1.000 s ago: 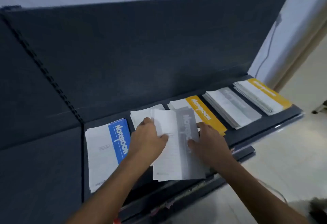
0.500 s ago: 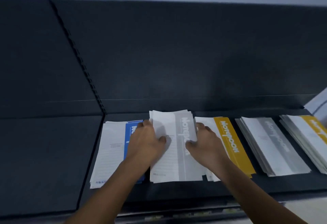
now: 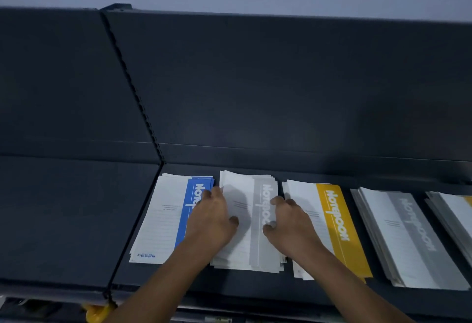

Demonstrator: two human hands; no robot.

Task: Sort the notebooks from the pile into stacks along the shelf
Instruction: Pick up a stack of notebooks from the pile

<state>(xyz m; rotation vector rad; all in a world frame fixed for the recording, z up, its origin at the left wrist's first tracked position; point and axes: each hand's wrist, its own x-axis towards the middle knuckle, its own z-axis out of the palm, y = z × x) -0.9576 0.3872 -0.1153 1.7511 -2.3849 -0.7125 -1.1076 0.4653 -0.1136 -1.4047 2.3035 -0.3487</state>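
A stack of white notebooks with a grey stripe (image 3: 251,210) lies on the dark shelf (image 3: 76,220), second from the left. My left hand (image 3: 213,218) grips its left edge, thumb on the cover. My right hand (image 3: 291,223) holds its right edge, thumb and fingers on the grey stripe. To the left lies a blue-striped stack (image 3: 168,218). To the right lie a yellow-striped stack (image 3: 337,223), another grey-striped stack (image 3: 408,236) and one more stack (image 3: 457,210) cut off by the frame's right edge.
The shelf's dark back panel (image 3: 255,87) rises behind the stacks. A slotted upright (image 3: 138,98) divides this bay from a bare shelf section on the left. A yellow object (image 3: 97,311) shows below the front edge.
The grey-striped stack has been pushed back and squared between the blue and yellow stacks. Both hands stay on its sides. The view has swung from angled to facing the shelf, closer in.
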